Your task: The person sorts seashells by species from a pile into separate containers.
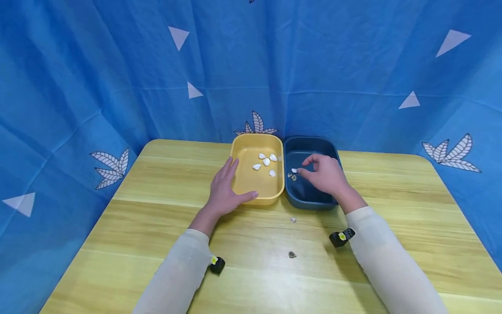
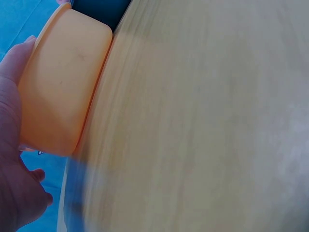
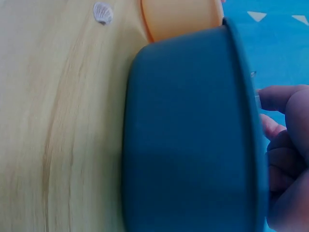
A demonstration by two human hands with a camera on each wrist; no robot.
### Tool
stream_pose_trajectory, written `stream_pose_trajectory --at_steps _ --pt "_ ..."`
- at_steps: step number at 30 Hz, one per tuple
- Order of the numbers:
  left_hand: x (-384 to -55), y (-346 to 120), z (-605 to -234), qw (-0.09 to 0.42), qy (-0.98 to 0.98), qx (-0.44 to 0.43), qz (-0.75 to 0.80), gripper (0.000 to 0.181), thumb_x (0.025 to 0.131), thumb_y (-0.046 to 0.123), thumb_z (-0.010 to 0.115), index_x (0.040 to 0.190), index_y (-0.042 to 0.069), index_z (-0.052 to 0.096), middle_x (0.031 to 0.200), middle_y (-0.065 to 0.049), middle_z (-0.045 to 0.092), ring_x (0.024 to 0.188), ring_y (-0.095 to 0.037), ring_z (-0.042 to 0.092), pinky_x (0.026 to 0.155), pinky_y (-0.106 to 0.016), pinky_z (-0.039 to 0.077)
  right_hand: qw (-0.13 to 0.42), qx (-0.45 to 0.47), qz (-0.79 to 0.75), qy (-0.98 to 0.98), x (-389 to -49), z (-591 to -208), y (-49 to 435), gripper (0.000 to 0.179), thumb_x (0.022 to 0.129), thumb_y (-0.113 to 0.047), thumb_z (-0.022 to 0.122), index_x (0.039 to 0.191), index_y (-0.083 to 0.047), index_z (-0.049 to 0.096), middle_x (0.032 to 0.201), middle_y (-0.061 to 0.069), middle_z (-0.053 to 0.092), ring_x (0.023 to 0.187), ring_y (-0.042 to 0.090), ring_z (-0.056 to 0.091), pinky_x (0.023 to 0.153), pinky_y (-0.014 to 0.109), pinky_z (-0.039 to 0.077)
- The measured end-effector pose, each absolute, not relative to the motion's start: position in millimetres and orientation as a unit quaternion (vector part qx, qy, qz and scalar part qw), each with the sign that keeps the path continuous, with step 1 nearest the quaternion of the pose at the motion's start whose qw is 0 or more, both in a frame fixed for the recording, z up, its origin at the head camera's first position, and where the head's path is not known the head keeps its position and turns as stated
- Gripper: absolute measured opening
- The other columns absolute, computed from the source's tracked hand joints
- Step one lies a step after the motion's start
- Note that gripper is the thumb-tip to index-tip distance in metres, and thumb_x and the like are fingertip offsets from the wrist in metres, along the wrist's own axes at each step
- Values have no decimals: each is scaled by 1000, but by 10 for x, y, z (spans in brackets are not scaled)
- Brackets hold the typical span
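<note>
My left hand [image 1: 225, 189] rests with spread fingers along the left side of the yellow container [image 1: 259, 201], its thumb at the near rim. Several white shells [image 1: 266, 162] lie inside that container. Over the navy container [image 1: 311, 205] is my right hand [image 1: 325, 174], thumb and index finger bent and apart. Right at the thumb tip sits a white shell [image 1: 294, 170], with two small brownish shells [image 1: 293, 178] lying close by. The right wrist view shows the fingers beyond the navy wall [image 3: 193, 130], and the container's inside is hidden there.
On the wooden table [image 1: 251, 279] in front of the containers lie a pale ribbed shell [image 1: 293, 220] and, nearer, a dark shell [image 1: 292, 254]. Both containers stand side by side near the back edge, against a blue curtain [image 1: 235, 65].
</note>
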State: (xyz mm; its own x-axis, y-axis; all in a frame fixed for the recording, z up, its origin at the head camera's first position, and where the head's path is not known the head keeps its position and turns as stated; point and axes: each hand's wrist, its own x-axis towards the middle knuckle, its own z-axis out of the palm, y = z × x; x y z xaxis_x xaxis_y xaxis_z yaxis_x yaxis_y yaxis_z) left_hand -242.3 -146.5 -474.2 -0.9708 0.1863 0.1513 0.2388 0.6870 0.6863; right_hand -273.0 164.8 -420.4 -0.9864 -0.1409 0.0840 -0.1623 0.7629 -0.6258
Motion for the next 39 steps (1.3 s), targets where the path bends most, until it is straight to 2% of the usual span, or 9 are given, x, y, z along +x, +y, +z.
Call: stream_pose_trajectory --at_steps 9,16,22,32,39 --pt "-2415 -1455 -4733 28 -920 -110 -375 116 73 71 74 162 24 16 166 9 1 149 -31 8 116 -57 8 38 111 328 -937 -2491 -4041 1679 27 90 -31 75 103 -8 68 55 1 36 44 23 37 48 38 34" --pt "-2418 -1462 -4734 29 -921 -112 -373 116 73 71 74 162 23 17 166 8 2 149 -31 8 115 -57 8 36 123 329 -936 -2291 -4004 1706 31 91 -35 75 104 -7 69 54 -1 34 43 21 35 47 36 32" --pt "-2421 -1462 -4730 30 -921 -113 -371 116 74 71 74 162 26 15 166 7 2 149 -31 9 116 -57 7 43 137 332 -932 -2108 -3996 1671 25 90 -31 77 101 -10 70 53 -3 33 43 19 33 46 36 32" --pt "-2422 -1458 -4742 33 -919 -116 -374 116 74 70 74 162 22 17 167 6 3 149 -31 10 115 -58 8 46 149 343 -926 -1855 -4106 1670 18 88 -26 79 97 -12 70 53 -7 30 44 14 30 46 32 29" --pt "-2426 -1458 -4748 33 -920 -116 -372 116 74 71 74 162 23 15 167 6 3 149 -31 9 116 -57 8 25 162 355 -920 -1672 -4264 1681 16 87 -22 80 96 -13 70 54 -9 30 47 9 29 46 29 29"
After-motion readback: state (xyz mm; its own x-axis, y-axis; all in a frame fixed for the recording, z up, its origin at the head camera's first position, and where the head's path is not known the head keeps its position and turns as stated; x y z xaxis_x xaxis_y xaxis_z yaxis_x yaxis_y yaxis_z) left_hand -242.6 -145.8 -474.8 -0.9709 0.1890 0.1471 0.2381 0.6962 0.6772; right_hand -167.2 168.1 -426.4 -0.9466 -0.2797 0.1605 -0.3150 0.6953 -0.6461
